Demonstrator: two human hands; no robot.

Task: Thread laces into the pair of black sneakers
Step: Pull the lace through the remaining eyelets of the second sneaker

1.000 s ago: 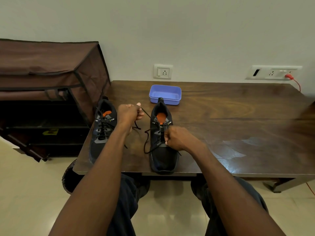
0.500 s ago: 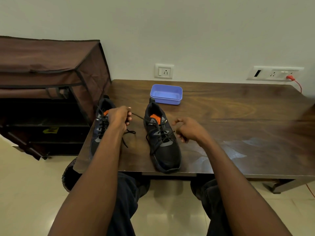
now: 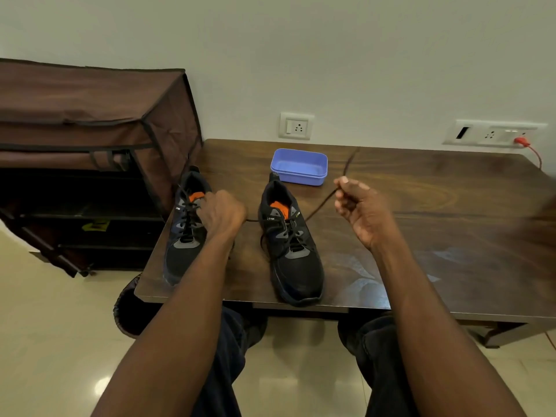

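2 black sneakers sitting mid-frame on the table (image 3: 421, 236): left sneaker (image 3: 186, 233) and right sneaker (image 3: 291, 251), w/ 1 lace (image 3: 319, 206) running taut off the right one. Right hand (image 3: 361, 209) is pinching it, raised center-right. Left hand (image 3: 221, 216) is curled, gripping the lace's other end by the left sneaker. 1 blue tray (image 3: 299, 167) behind, 2 wall sockets above.

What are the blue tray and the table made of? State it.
The blue tray: likely plastic, matte, with a uniform colour and moulded rounded rim. The table: wood or wood-look laminate, glossy dark brown; grain swirls show and light reflects off its top, so which of the two stays unclear.
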